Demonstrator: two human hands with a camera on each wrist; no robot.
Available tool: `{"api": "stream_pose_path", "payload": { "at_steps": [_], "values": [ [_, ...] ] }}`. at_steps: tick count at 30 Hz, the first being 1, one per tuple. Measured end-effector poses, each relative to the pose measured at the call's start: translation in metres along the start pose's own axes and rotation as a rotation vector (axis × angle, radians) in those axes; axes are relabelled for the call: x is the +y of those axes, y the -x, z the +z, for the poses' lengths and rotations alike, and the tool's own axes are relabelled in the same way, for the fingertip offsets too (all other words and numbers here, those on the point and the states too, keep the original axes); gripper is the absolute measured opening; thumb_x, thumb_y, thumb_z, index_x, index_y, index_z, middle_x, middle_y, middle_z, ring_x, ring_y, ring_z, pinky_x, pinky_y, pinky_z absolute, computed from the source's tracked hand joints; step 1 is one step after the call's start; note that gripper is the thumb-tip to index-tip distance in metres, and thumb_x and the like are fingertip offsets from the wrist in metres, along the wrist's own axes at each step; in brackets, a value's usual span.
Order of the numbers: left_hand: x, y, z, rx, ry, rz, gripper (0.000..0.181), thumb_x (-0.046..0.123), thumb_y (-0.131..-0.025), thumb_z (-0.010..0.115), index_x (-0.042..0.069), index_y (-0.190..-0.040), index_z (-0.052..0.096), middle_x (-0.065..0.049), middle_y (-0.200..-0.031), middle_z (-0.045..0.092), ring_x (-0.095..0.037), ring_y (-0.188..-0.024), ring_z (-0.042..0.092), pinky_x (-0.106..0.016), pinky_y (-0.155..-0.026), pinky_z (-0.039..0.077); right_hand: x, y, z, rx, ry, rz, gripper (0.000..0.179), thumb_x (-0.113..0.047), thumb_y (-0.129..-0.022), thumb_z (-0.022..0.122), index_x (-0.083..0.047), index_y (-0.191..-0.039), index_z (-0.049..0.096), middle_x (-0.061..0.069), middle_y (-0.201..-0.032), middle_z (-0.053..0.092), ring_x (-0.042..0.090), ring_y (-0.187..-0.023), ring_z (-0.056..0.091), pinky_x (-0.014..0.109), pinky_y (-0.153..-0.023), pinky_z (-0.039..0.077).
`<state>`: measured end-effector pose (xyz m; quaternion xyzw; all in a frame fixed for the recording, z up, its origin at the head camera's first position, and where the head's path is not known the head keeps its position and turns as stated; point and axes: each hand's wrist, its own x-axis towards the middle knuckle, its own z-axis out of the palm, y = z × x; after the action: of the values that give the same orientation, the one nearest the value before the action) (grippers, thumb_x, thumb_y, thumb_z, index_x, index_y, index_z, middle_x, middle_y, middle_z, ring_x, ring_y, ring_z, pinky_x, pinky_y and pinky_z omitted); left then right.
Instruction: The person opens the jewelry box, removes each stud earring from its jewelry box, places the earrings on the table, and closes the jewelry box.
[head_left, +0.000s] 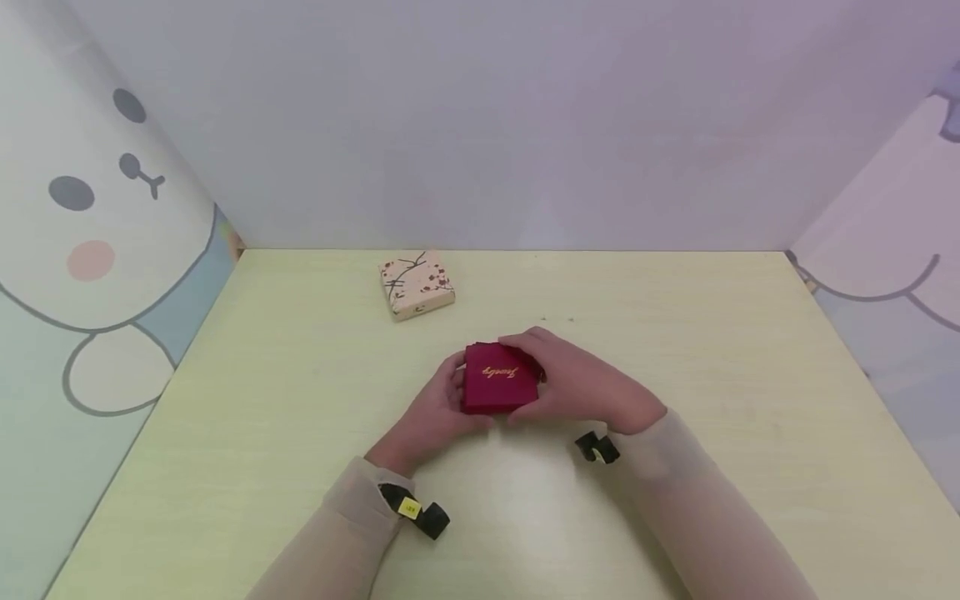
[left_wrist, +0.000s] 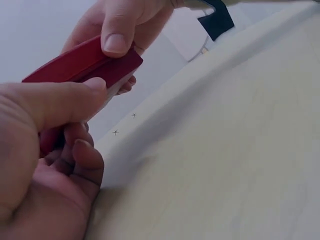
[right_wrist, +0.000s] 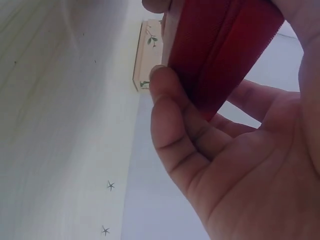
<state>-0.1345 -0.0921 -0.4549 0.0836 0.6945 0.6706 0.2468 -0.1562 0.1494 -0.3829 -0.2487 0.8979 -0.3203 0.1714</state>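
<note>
A dark red jewelry box (head_left: 487, 396) with gold "Jewelry" lettering on top is held between both hands above the table. The lettering reads upside down in the head view. My left hand (head_left: 442, 408) grips its left side, thumb along the near edge and fingers curled beneath. On the other side, my right hand (head_left: 577, 379) holds it with the thumb at the near edge and the fingers round the far side. In the left wrist view, the red box (left_wrist: 90, 60) shows two layers and a pale underside, raised off the tabletop.
A small pale box (head_left: 418, 287) with a dark branch and red blossom print lies at the back left of the light wooden table (head_left: 285, 417). A plain pale wall (head_left: 510, 125) rises behind the table; cartoon-printed panels flank it.
</note>
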Motion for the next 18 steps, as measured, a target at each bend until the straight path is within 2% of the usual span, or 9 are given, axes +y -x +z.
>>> {"api": "stream_pose_path", "payload": {
  "at_steps": [3,6,9,13,18],
  "values": [
    [0.005,-0.002,0.001,-0.021,-0.091,-0.018,0.104,0.021,-0.083,0.089,0.023,-0.162,0.021,0.0,-0.15,0.05,-0.022,-0.132,0.055,-0.039,-0.103,0.051,0.003,0.002,-0.003,0.003,-0.005,0.016,0.093,-0.04,-0.072,0.095,-0.022,-0.151,0.049,-0.009,-0.128,0.054,0.013,-0.117,0.053,0.037,-0.093,0.054],
    [0.016,-0.004,0.001,-0.022,-0.249,-0.027,0.102,0.033,-0.083,0.089,0.023,-0.162,0.025,0.001,-0.135,0.058,-0.02,-0.119,0.06,-0.037,-0.097,0.054,0.006,0.003,-0.008,0.006,-0.01,0.037,0.093,-0.039,-0.072,0.095,-0.023,-0.151,0.049,-0.009,-0.129,0.053,0.014,-0.118,0.053,0.038,-0.092,0.055],
    [0.029,-0.009,-0.001,-0.013,-0.386,-0.019,0.098,0.038,-0.084,0.086,0.021,-0.161,0.028,-0.001,-0.118,0.061,-0.021,-0.104,0.063,-0.037,-0.089,0.055,0.009,0.002,-0.015,0.013,-0.012,0.053,0.093,-0.037,-0.072,0.095,-0.023,-0.152,0.048,-0.008,-0.131,0.053,0.015,-0.12,0.052,0.039,-0.091,0.056],
    [0.044,-0.022,0.0,-0.018,-0.456,-0.022,0.094,0.037,-0.089,0.082,0.018,-0.162,0.026,-0.001,-0.114,0.06,-0.021,-0.101,0.062,-0.036,-0.087,0.055,0.016,-0.003,-0.027,0.024,0.012,0.056,0.094,-0.034,-0.073,0.095,-0.021,-0.153,0.047,-0.004,-0.133,0.052,0.018,-0.12,0.051,0.039,-0.09,0.057],
    [0.059,-0.048,0.006,-0.025,-0.536,-0.024,0.09,0.036,-0.093,0.078,0.016,-0.162,0.024,0.0,-0.113,0.061,-0.019,-0.101,0.061,-0.034,-0.084,0.056,0.031,-0.012,-0.048,0.027,0.037,0.055,0.096,-0.028,-0.075,0.095,-0.017,-0.155,0.044,0.002,-0.137,0.05,0.022,-0.122,0.05,0.042,-0.091,0.057]
  ]
}}
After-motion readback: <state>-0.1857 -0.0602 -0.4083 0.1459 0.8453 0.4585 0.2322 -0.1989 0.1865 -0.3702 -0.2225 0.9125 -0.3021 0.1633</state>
